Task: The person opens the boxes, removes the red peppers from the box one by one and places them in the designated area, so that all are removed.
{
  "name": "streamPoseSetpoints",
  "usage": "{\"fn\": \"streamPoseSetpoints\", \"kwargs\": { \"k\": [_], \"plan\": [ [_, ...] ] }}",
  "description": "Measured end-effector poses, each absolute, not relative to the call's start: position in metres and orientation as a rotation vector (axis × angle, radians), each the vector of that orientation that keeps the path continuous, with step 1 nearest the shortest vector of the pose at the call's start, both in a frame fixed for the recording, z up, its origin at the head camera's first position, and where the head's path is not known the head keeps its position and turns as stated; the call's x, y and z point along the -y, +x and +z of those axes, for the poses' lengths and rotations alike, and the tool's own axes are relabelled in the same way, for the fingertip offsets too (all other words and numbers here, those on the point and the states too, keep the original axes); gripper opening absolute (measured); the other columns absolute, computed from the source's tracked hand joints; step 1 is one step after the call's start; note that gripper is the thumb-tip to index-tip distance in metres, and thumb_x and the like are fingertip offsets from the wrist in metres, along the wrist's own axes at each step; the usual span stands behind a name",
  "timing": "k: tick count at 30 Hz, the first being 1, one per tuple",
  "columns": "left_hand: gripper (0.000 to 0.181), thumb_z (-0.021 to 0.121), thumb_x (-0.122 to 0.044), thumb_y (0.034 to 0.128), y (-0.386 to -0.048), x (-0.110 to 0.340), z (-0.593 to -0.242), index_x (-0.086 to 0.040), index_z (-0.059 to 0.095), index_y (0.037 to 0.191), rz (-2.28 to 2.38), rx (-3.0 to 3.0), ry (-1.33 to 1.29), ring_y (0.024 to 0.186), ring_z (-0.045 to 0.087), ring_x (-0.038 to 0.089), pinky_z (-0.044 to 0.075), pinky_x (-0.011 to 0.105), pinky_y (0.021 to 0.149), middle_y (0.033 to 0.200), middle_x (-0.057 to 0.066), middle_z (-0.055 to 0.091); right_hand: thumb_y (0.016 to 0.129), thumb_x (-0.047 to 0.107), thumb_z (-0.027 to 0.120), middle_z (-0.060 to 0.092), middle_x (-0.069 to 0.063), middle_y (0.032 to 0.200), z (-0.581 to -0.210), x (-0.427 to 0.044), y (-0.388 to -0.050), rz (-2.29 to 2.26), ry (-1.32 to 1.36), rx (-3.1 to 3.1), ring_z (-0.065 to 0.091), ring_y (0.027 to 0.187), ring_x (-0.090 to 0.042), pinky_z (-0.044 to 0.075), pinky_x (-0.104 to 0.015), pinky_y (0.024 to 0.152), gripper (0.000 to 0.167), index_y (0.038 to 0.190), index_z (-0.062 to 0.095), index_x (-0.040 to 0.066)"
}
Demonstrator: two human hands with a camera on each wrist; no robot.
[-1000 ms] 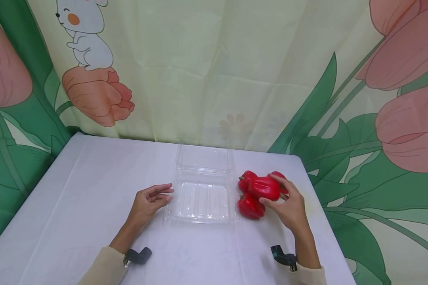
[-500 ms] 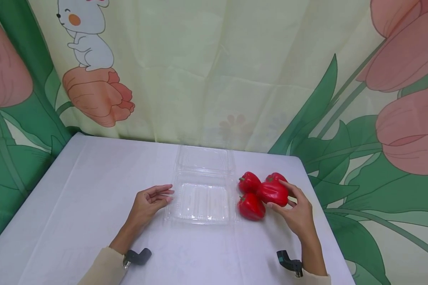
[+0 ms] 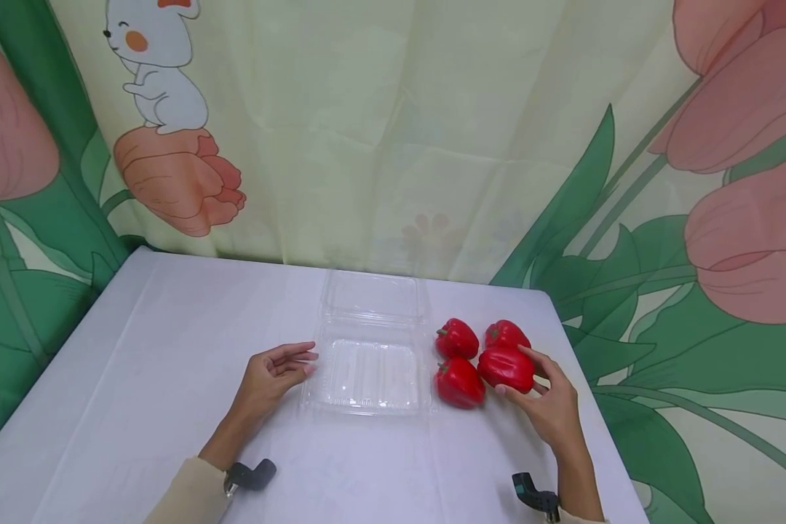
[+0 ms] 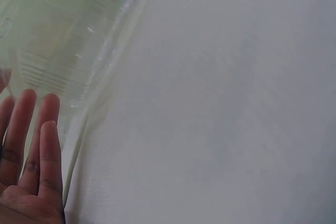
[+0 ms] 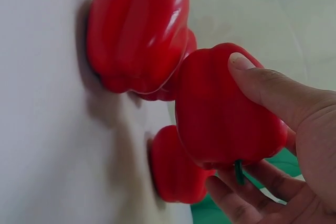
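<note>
My right hand (image 3: 550, 407) grips a red bell pepper (image 3: 507, 369) between thumb and fingers. In the right wrist view this bell pepper (image 5: 226, 114) looks raised off the table, its green stem pointing down in that view. Three more red bell peppers stand around it: a back left one (image 3: 457, 339), a front left one (image 3: 460, 383) and a back right one (image 3: 506, 334). A clear plastic clamshell box (image 3: 370, 375) lies with its lid folded back at mid-table. Beside its left edge is my left hand (image 3: 270, 375), fingers nearly straight, holding nothing; whether the fingertips touch the rim I cannot tell.
A white cloth covers the table (image 3: 170, 349). Behind it hangs a curtain (image 3: 340, 145) printed with tulips and a white animal. The table's right edge runs close past the right hand.
My right hand has drawn the held pepper rightward and toward me, away from the left peppers, uncovering the back right one. The left hand and box have stayed in place.
</note>
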State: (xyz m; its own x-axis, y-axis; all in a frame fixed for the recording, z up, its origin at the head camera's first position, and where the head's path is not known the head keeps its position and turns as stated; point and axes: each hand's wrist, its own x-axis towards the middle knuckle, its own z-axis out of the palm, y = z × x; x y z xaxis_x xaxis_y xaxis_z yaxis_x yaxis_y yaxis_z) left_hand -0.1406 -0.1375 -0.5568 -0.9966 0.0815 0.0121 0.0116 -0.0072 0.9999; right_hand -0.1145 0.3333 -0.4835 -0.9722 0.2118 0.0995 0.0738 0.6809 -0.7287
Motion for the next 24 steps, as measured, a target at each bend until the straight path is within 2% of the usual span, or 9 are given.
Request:
{"fn": "streamPoseSetpoints", "kwargs": {
  "k": [8, 16, 24],
  "plan": [
    [0.048, 0.085, -0.008, 0.0898, -0.140, 0.139, -0.559, -0.003, 0.070, 0.135, 2.200, -2.186, 0.100, 0.103, 0.075, 0.005, 0.061, 0.018, 0.088, 0.125, 0.022, 0.076, 0.077, 0.026, 0.098, 0.053, -0.016, 0.156, -0.493, -0.339, -0.112, 1.153, -0.256, 2.723, 0.055, 0.135, -0.037, 0.060, -0.055, 0.102, 0.096, 0.159, 0.048, 0.016],
    [0.048, 0.084, -0.006, 0.0903, -0.141, 0.139, -0.558, -0.003, 0.069, 0.135, 2.214, -2.165, 0.133, 0.104, 0.075, 0.006, 0.062, 0.019, 0.089, 0.126, 0.023, 0.075, 0.078, 0.026, 0.097, 0.050, -0.015, 0.158, -0.499, -0.346, -0.113, 1.159, -0.333, 2.733, 0.051, 0.139, -0.040, 0.058, -0.058, 0.104, 0.097, 0.160, 0.046, 0.019],
    [0.049, 0.085, -0.009, 0.0901, -0.143, 0.138, -0.557, -0.002, 0.069, 0.136, 2.207, -2.160, 0.141, 0.105, 0.075, 0.007, 0.061, 0.019, 0.089, 0.125, 0.020, 0.076, 0.079, 0.030, 0.096, 0.049, -0.019, 0.159, -0.506, -0.359, -0.117, 1.162, -0.366, 2.760, 0.048, 0.142, -0.043, 0.057, -0.060, 0.105, 0.098, 0.161, 0.044, 0.017]
  ]
}}
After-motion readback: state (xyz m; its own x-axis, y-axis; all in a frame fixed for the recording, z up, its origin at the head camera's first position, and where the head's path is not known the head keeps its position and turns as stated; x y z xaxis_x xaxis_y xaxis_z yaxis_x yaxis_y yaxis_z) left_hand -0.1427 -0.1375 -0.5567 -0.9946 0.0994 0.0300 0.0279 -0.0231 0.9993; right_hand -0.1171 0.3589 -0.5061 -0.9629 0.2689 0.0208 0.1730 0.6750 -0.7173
